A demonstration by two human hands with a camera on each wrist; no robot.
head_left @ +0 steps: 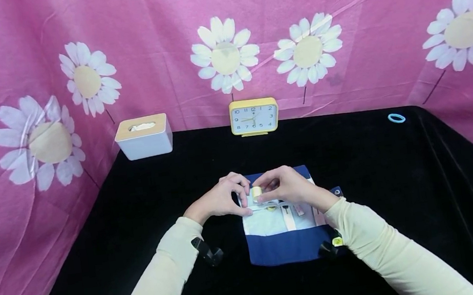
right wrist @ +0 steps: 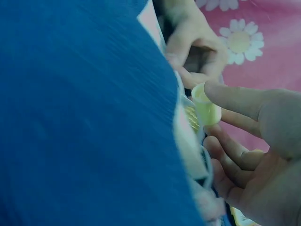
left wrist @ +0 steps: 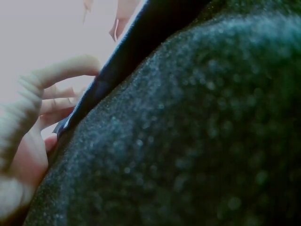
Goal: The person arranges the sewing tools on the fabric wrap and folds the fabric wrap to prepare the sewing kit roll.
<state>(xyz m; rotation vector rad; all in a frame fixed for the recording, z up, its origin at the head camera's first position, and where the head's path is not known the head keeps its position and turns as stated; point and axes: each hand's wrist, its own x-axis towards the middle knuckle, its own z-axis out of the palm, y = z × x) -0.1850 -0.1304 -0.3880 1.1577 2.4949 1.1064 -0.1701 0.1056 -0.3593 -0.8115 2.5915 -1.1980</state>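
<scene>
An unfolded navy-and-pale fabric case [head_left: 271,249] with inner pockets lies in front of me. My left hand [head_left: 226,197] is at its left edge, thumb on the edge and bent fingers just above, gripping the fabric. Between thumb and fingers of my right hand [head_left: 290,187] is a small pale-yellow cylinder [right wrist: 207,109], pinched over the upper pocket. Its hollow end shows in the right wrist view. A gold-coloured dimpled piece [right wrist: 192,117] sits right beside it in a pocket. Several small items show in the pockets, among them a white strip [head_left: 288,218].
A yellow clock [head_left: 254,117] stands at the back of the black-covered table [head_left: 352,153]. The tissue box [head_left: 147,139] is at back left, a light-blue ring [head_left: 396,118] at back right. Near my right wrist lies a small yellow item [head_left: 337,242]. Pink flowered cloth hangs behind.
</scene>
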